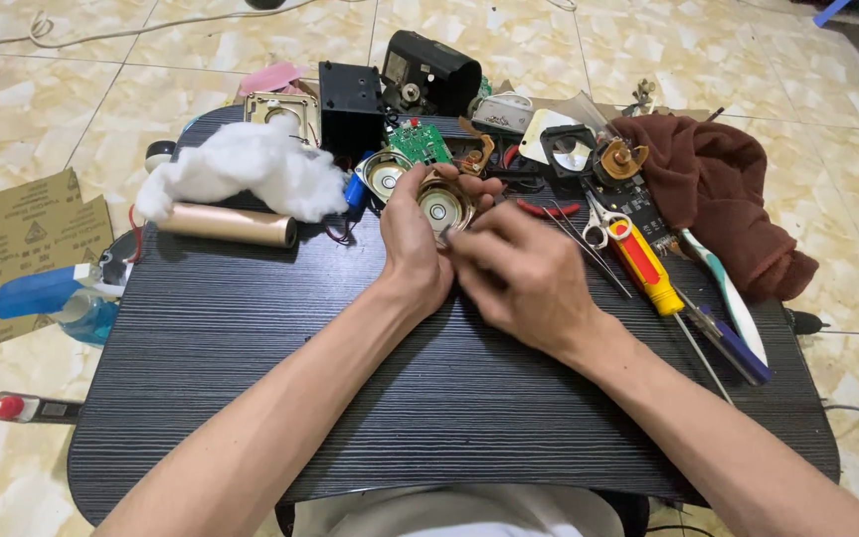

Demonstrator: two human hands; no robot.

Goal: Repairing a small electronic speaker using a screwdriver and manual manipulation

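Head view: a small round speaker [445, 205] is cradled upright in the left hand [413, 247], fingers wrapped behind its rim so the cone faces up, just above the dark bench [251, 338]. The right hand [524, 273] is pinched shut on something thin at the speaker's edge; what exactly cannot be told. A second speaker [387, 174] and a green circuit board [421, 142] are lying just behind. White stuffing [246, 169] is heaped beside a cardboard tube [228, 225]. An open black speaker box [351, 107] is seen emptied, apparently so the parts can be reached.
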